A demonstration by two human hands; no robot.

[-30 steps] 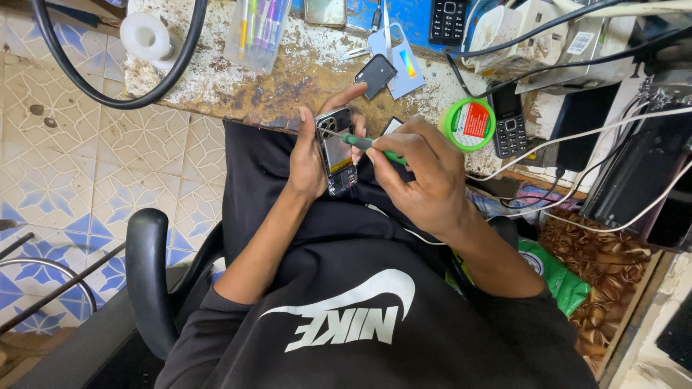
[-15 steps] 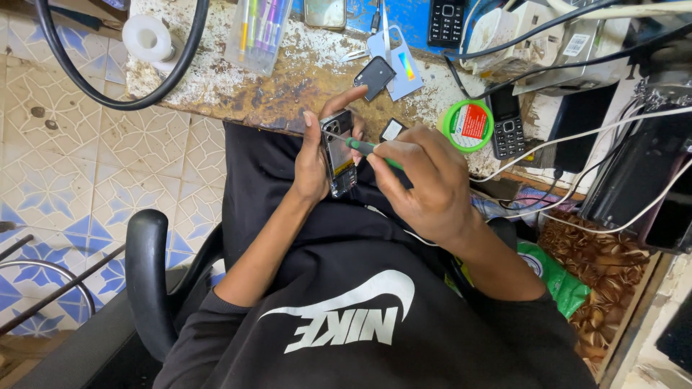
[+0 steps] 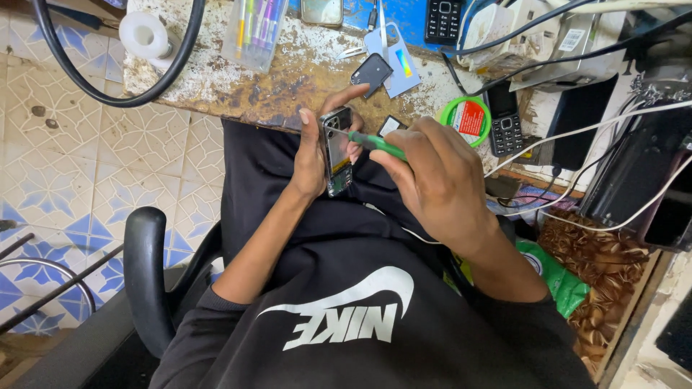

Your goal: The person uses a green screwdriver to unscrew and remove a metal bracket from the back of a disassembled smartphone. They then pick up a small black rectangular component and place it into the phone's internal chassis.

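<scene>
The opened phone [image 3: 336,153] sits in the left hand [image 3: 313,155] above the lap, just near of the workbench [image 3: 288,79] edge. The right hand [image 3: 432,176], to its right, holds a screwdriver [image 3: 375,144] whose tip touches the phone. On the bench beyond lie a tape roll [image 3: 466,121] to the right and a pen case [image 3: 254,29] far left.

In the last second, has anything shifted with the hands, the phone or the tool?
Little has changed. The left hand still holds the opened phone upright over the lap, and the right hand keeps the green-handled tool with its tip at the phone's upper part. Both hands drifted slightly to the right together. Nothing was let go; the items on the worn bench stayed put.
</scene>
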